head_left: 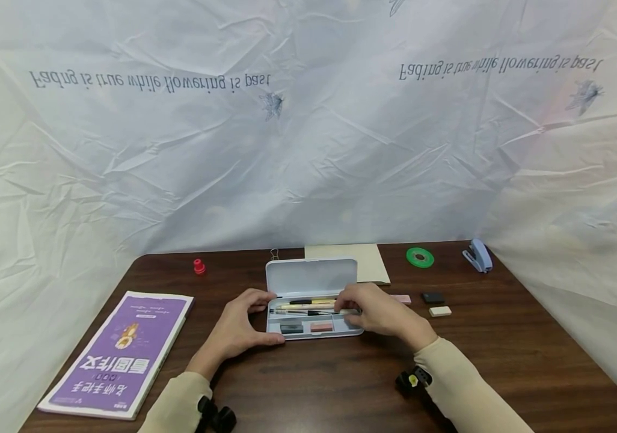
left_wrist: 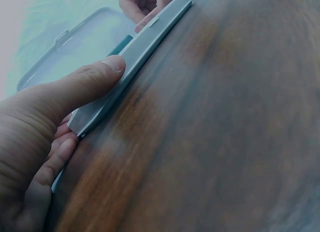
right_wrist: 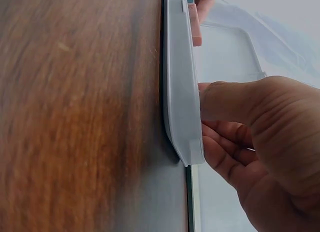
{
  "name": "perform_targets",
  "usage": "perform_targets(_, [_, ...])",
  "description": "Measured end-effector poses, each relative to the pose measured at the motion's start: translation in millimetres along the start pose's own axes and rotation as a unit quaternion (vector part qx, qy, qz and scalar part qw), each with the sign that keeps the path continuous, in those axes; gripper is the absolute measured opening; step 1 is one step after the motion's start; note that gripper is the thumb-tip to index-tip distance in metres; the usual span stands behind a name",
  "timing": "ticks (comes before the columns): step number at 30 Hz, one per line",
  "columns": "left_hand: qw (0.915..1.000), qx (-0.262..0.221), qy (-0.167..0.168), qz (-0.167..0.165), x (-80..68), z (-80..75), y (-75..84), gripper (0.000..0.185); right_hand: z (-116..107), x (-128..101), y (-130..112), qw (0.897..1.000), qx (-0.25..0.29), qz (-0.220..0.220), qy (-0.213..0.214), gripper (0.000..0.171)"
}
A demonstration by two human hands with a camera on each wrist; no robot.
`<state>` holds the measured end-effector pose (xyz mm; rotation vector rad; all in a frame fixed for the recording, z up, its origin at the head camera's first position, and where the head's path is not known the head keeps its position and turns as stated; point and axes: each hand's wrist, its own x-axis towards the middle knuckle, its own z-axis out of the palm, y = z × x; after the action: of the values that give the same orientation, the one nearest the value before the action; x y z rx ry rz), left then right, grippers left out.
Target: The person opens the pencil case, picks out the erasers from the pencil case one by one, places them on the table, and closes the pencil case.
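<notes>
1. Pale grey plastic formed the pencil case (head_left: 314,313), which sat open near the middle of the dark wooden table (head_left: 341,385), its lid (head_left: 311,278) standing up on the far side.
2. The left hand (head_left: 240,328) clasped the case's left end: the thumb (left_wrist: 85,84) lay along the near rim while the other fingers curled round the far corner.
3. The right hand (head_left: 376,313) gripped the right end, thumb (right_wrist: 225,99) pressed on the rim and fingers (right_wrist: 222,157) tucked beneath the edge.
4. Judged from this, steadying the tray at both ends was sound; an even hold would keep the smooth, thin-walled shell from sliding on the polished wood or tipping its contents.
5. Inside lay slim cylindrical pens and pencils (head_left: 308,305) lengthwise, with a dark block (head_left: 291,328) and a pinkish eraser (head_left: 322,326) in the near compartments.
6. The case's rounded corners and glossy rim showed clearly in the wrist views.
7. Elsewhere: a purple softcover book (head_left: 124,352) at near left, a small red cap (head_left: 199,266), a green tape ring (head_left: 420,257), a blue stapler (head_left: 478,255), a tan card (head_left: 365,261), and black (head_left: 432,297) and white (head_left: 440,311) erasers to the right.
8. Crinkled white sheeting (head_left: 308,138) backed the scene.
</notes>
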<state>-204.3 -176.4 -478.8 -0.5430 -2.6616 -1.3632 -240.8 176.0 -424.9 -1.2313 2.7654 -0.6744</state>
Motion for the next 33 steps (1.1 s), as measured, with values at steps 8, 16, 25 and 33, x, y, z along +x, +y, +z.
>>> perform_targets(8, [1.0000, -0.001, 0.000, 0.004, 0.7, -0.3, -0.4, 0.089, -1, -2, -1, 0.999, 0.039, 0.023, 0.028, 0.018])
perform_targets(16, [1.0000, -0.001, -0.001, 0.002, 0.5, -0.4, -0.1, 0.090, -5, -3, -2, 0.997, 0.053, 0.014, 0.062, 0.022])
perform_targets(25, [1.0000, 0.000, 0.000, 0.002, -0.3, 0.5, -0.7, 0.089, -19, -12, 0, 0.995, 0.050, 0.010, 0.089, 0.023])
perform_targets(33, [1.0000, 0.002, -0.002, -0.005, -0.5, 0.5, -0.9, 0.090, -40, -37, 15, 0.991, 0.041, 0.035, 0.124, 0.022])
